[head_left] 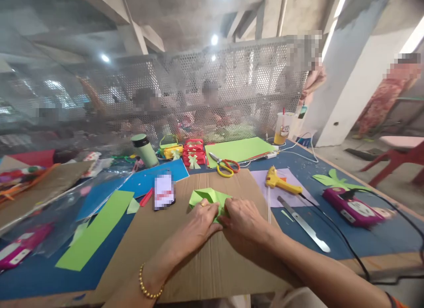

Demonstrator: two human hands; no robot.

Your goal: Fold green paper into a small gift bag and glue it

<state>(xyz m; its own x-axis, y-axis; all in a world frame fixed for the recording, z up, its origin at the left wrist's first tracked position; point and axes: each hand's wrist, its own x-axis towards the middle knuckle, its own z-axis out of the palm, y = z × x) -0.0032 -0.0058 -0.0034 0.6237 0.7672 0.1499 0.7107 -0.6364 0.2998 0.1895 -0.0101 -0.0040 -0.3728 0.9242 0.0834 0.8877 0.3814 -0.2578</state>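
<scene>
A folded piece of green paper (210,195) rests on the brown cardboard sheet (185,259) in front of me. My left hand (202,219) presses on its near side, fingers closed on the paper. From the other side my right hand (243,217) grips the paper's right part with bent fingers. The two hands almost meet, and they hide much of the near edge. Just beyond lie scissors (225,167) with yellow and orange handles. A phone (164,191) lies left of the paper, beside a red pen-like stick (146,197).
A yellow glue gun (281,182) lies on purple paper (291,202), near a metal blade (304,226) and a magenta power box (353,206). Green strips (96,231) lie left. Small red paper bags (194,152), a flask (145,150) and a drink cup (282,128) stand behind.
</scene>
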